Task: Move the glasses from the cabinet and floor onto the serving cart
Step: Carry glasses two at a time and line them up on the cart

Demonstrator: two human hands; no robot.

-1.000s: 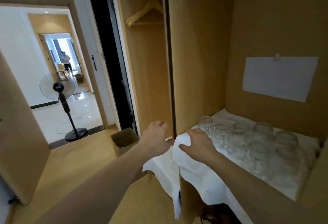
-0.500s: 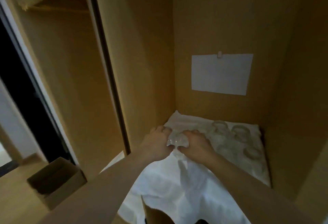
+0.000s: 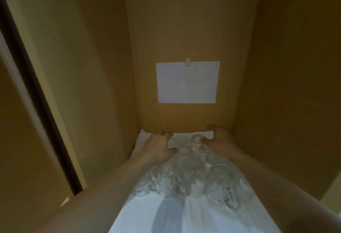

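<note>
Both hands have gone deeper into the cabinet (image 3: 184, 20) and spread apart; left hand (image 3: 158, 147) sits at the back with fingers curled on the white cloth (image 3: 184, 212); right hand (image 3: 218, 141) curls round one glass (image 3: 196, 138) – the other glasses (image 3: 184, 179) crowd together lower middle of the frame, between the arms; white paper (image 3: 187, 83) hangs above.

both hands (image 3: 160, 147) deep in cabinet (image 3: 184, 29), glasses (image 3: 184, 175) between

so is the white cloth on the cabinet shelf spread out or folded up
Spread: the white cloth lies flat under the clear glasses, reaching the back wall.
</note>
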